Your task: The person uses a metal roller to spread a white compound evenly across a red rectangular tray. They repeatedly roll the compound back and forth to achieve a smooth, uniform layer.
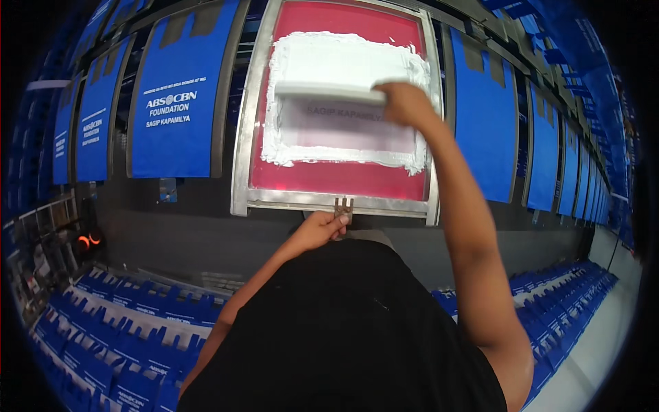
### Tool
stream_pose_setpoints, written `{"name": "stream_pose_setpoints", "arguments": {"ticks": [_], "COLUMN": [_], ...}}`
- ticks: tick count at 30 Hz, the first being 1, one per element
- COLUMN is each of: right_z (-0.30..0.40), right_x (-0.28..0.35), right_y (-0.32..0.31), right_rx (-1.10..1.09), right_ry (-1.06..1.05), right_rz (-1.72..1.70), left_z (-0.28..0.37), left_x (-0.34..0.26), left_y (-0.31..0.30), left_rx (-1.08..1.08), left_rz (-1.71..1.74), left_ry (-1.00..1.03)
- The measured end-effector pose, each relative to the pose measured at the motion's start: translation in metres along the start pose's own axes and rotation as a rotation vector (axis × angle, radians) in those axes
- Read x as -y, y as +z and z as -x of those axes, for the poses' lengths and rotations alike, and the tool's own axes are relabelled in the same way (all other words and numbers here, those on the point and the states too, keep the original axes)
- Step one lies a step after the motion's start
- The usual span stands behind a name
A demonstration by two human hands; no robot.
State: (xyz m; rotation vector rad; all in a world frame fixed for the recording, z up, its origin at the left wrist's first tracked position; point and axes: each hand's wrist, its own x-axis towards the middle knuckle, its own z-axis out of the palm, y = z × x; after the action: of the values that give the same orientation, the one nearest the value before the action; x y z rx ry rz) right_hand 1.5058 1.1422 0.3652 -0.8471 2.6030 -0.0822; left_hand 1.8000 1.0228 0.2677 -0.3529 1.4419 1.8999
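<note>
A metal-framed screen-printing screen (pixel 337 199) with red mesh lies before me. Thick white ink (pixel 334 56) covers its middle and is ridged along the edges. My right hand (pixel 409 103) grips the right end of a long squeegee (pixel 329 91), slightly blurred, which lies across the ink. Below the blade the ink layer is thinner, and dark lettering shows through. My left hand (pixel 329 226) is at the near edge of the frame, its fingers closed on a small metal bracket (pixel 343 206) with upright prongs. What lies beneath the screen is hidden.
Blue fabric bags, one printed in white (pixel 175 139) and one plain (pixel 484 129), lie on flat boards along both sides of the screen. Rows of more blue bags (pixel 139 394) fill the lower left and lower right. A glowing orange heater (pixel 89 240) stands at the left.
</note>
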Motion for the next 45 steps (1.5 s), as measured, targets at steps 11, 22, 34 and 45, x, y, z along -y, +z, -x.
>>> {"name": "stream_pose_setpoints", "arguments": {"ticks": [11, 22, 34, 45], "right_z": [0.131, 0.083, 0.062, 0.085], "right_x": [0.012, -0.125, -0.120, -0.177], "right_y": [0.050, 0.086, 0.073, 0.115], "right_rx": [-0.216, -0.148, -0.076, -0.231], "right_ry": [-0.123, 0.083, 0.289, 0.430], "right_rz": [-0.047, -0.994, -1.312, -1.191], "left_z": [-0.026, 0.011, 0.003, -0.129], "left_x": [0.033, -0.075, -0.062, 0.012], "left_y": [0.002, -0.045, -0.134, -0.134], "left_rx": [-0.273, -1.226, -1.085, -0.864], "left_rz": [-0.386, -0.655, -0.246, -0.058], "left_ry": [-0.152, 0.328, 0.447, 0.422]}}
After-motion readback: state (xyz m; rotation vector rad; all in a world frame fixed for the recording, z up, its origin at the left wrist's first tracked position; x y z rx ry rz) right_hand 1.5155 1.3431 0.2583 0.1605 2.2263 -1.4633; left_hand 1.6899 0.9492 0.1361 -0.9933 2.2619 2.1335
